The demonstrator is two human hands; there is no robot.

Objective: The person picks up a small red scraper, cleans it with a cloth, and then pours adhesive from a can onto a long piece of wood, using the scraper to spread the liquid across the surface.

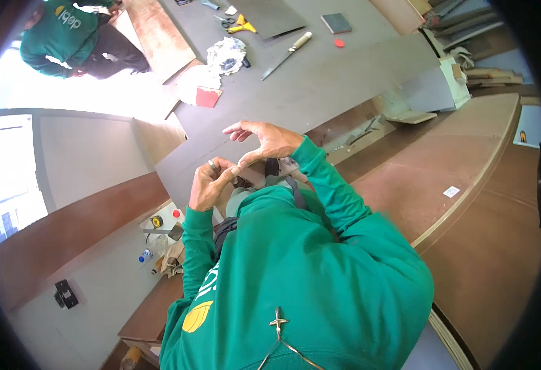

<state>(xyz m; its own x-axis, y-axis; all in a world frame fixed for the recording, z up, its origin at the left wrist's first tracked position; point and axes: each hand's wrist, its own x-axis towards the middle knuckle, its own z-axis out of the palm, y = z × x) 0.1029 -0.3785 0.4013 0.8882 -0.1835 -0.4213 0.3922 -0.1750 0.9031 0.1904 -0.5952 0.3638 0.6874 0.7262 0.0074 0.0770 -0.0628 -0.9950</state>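
Note:
My left hand (210,184), with a ring on one finger, is held in front of my body at the near edge of the grey table (319,80). Its thumb and forefinger are pressed together; whatever may lie between them is too small to make out. Just right of it and a little farther off, my right hand (272,140) has its fingers stretched out to the left. The right thumb meets the left fingertips. On the tabletop beyond lie a long-bladed tool with a pale handle (298,44), a crumpled white wrap (227,55) and a red block (208,97).
Farther back on the table are a yellow-handled tool (242,26), a dark notebook (336,23) and a red disc (339,43). A co-worker in green (67,37) is beside a wooden board (159,37) at far left. Brown panels (430,166) flank my right.

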